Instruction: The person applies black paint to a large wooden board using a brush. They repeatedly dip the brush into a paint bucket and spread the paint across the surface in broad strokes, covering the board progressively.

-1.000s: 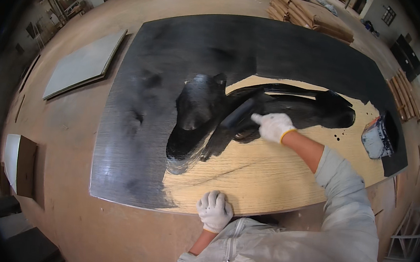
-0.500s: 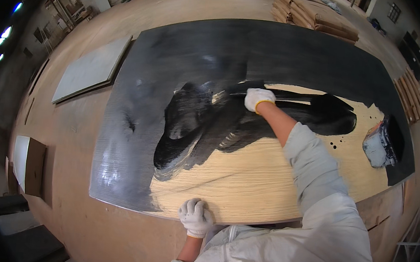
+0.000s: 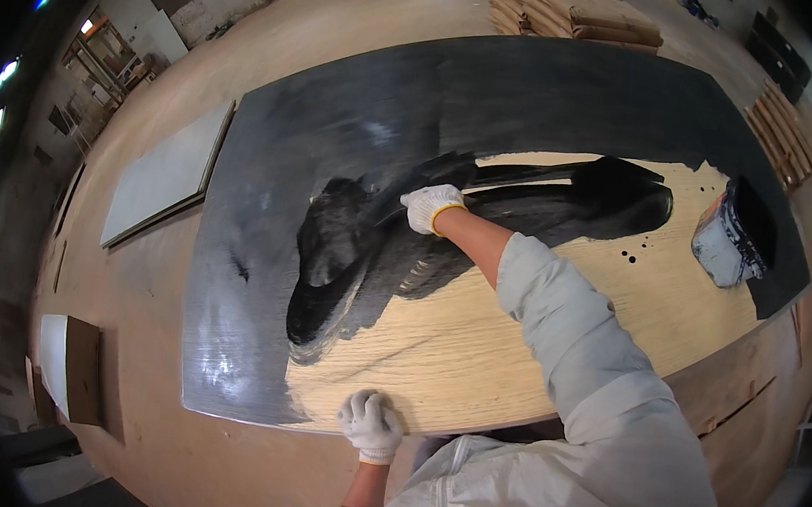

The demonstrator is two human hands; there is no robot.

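One grip, that of the right hand (image 3: 432, 208), is curled over glossy black coating (image 3: 526, 209); any tool within cannot be distinguished. The left hand (image 3: 372, 426) bends at the near edge of the wood-grain panel (image 3: 475, 346); its hold is indeterminable. A smeared container (image 3: 727, 245) sits right, contents indistinct.

The board (image 3: 455, 350) is pale yellow with fine grain lines, charcoal along its far side; glossy black paint (image 3: 623, 200) streaks its middle. Above the board, the right glove (image 3: 431, 209) is white, yellow-edged; toward the board's right end, the container (image 3: 721, 250) is whitish, black-smeared.
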